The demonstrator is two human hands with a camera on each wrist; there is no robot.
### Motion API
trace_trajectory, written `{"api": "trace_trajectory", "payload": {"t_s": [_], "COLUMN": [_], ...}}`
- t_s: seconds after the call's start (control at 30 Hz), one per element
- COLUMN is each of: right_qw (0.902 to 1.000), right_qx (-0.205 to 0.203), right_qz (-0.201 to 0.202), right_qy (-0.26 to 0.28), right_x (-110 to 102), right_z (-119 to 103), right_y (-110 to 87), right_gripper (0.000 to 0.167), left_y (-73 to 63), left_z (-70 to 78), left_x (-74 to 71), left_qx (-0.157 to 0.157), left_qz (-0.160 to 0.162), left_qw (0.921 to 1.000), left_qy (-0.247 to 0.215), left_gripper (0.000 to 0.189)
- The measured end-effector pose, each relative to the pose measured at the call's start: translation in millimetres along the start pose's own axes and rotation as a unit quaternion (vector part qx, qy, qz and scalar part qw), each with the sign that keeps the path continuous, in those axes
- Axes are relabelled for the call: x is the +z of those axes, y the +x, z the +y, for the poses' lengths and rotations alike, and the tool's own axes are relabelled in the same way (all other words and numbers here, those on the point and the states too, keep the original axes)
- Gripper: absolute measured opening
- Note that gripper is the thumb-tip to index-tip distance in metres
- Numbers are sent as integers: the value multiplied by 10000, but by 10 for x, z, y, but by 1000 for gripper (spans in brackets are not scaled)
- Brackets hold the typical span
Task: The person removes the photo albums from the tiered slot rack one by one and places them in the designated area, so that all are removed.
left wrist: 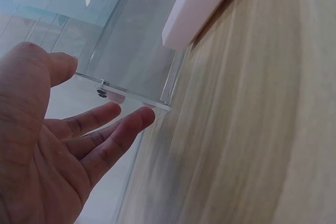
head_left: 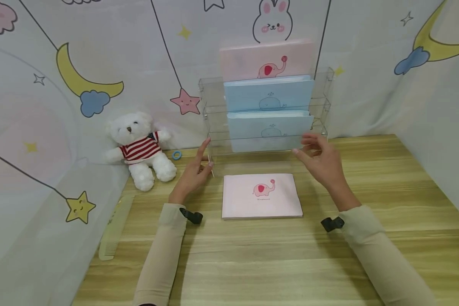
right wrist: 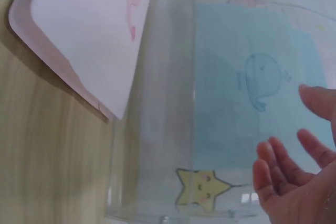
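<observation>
A clear tiered rack (head_left: pixel 219 146) stands against the back cloth. Two blue booklets with a whale drawing fill its lower tiers, the front one (head_left: pixel 245 142) below the other (head_left: pixel 239 95). Behind them, a pink elephant booklet (head_left: pixel 237 61) rises in the top tier. On the table before the rack lies another pink elephant booklet (head_left: pixel 237 204). My left hand (head_left: pixel 193 174) is at the rack's left side, fingertips against the outer panel in the left wrist view, fingers extended. Loosely bent and holding nothing, my right hand (head_left: pixel 325 163) hovers by the front blue booklet's right edge.
A white teddy bear (head_left: pixel 141 148) in a striped shirt sits at the back left, with a small blue ring (head_left: pixel 177 155) beside it. A pale comb (head_left: pixel 114 229) lies along the table's left edge. Printed cloth (head_left: pixel 367 97) encloses the wooden table (head_left: pixel 267 263).
</observation>
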State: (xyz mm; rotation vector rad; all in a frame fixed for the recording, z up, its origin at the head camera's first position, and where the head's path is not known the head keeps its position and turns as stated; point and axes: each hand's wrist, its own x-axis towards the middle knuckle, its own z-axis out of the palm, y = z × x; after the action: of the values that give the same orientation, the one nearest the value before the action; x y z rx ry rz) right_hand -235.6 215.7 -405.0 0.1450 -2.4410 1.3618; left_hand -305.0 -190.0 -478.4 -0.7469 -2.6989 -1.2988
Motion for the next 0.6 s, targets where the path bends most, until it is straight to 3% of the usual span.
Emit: {"api": "trace_trajectory", "payload": {"t_s": [0.37,0.6], "right_qw": [9965,9954], "right_qx": [-441,-612], "right_qz": [703,732], "right_qy": [35,-32], "right_x": [-59,-72], "right_z": [-22,-1], "right_y": [195,366], "right_gripper": [66,67], "left_y": [5,-1], "left_z": [-15,-11], "left_x": [0,3], "left_qx": [30,120], "left_qz": [16,54], "left_qw": [10000,9999], "left_qy": [-33,21], "left_gripper": [78,78]}}
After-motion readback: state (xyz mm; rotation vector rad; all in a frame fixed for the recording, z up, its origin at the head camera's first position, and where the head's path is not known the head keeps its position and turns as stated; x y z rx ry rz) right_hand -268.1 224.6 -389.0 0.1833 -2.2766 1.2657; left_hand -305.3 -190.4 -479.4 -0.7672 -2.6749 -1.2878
